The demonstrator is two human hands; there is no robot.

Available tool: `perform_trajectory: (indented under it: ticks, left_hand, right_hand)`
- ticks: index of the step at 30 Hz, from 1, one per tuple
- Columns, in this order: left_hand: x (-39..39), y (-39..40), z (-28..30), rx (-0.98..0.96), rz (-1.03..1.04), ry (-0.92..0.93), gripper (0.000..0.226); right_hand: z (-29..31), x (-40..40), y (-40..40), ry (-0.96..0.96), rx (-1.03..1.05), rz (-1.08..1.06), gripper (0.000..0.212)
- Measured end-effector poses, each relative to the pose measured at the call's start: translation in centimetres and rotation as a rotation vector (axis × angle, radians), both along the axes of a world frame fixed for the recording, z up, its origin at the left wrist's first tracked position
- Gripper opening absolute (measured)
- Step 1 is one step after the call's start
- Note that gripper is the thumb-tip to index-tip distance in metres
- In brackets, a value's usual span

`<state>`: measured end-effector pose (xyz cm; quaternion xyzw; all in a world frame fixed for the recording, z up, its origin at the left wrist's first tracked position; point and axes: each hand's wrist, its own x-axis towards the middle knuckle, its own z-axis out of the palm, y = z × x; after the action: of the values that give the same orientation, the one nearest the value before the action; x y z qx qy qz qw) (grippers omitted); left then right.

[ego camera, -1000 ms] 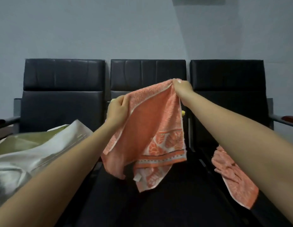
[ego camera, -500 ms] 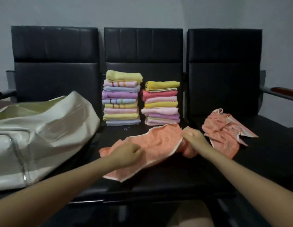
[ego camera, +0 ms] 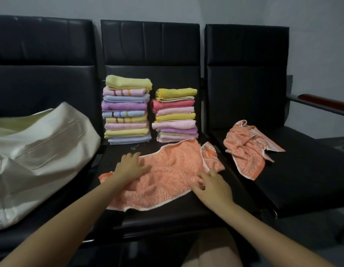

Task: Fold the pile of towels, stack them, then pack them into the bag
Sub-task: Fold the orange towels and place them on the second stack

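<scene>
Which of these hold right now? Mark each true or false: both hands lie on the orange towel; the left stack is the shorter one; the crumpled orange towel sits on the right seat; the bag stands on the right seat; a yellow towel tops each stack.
1. Both hands lie on the orange towel. True: the left hand and the right hand rest flat on it.
2. The left stack is the shorter one. False: it stands taller than the right stack.
3. The crumpled orange towel sits on the right seat. True.
4. The bag stands on the right seat. False: it is on the left one.
5. A yellow towel tops each stack. True.
</scene>
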<state>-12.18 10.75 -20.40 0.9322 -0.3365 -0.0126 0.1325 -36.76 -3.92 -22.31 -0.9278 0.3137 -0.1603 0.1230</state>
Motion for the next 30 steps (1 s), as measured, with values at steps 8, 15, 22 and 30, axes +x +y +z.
perform_trajectory:
  ticks: [8,15,22,30]
  left_hand:
    - [0.8,1.3,-0.3,0.103,0.234,-0.041,0.028]
    - [2.4,4.2,-1.5,-0.31,0.308,0.261,0.03]
    - [2.3,5.1,-2.2,-0.671,0.33,0.303,0.034]
    - [0.5,4.8,-2.5,-0.76,0.341,0.355,0.029]
  right_hand:
    - [0.7,6.8,-3.3,-0.017,0.133,0.074,0.025]
    - [1.6,10.8,-4.9,-0.116,0.15,-0.161,0.061]
    - [-0.4,7.5,0.0,-0.024,0.074,-0.206,0.072]
    - [0.0,10.2,7.5,0.046,0.265,0.105,0.068]
